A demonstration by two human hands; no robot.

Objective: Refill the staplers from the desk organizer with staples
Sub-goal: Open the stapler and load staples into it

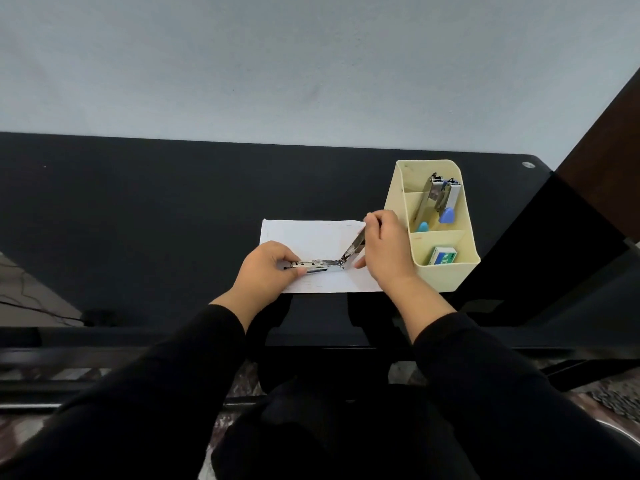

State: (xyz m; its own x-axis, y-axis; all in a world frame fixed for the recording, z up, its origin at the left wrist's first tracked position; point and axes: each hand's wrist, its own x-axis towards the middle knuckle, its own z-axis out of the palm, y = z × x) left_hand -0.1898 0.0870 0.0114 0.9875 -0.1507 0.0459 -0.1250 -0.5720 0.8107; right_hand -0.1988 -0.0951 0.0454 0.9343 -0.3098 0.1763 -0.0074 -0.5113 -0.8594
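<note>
A silver stapler (323,264) lies opened out over a white sheet of paper (311,233) near the desk's front edge. My left hand (266,270) pinches its base at the left end. My right hand (386,245) grips the raised top arm, which tilts up to the right. A cream desk organizer (446,275) stands to the right. Two more staplers (437,202) with blue tips lean in its middle compartment. A green staple box (443,256) lies in its front compartment.
The black desk (138,220) stretches wide to the left and behind the paper, against a pale wall. A dark wooden panel (609,140) rises at the far right. Below the desk edge are my legs and a patterned floor.
</note>
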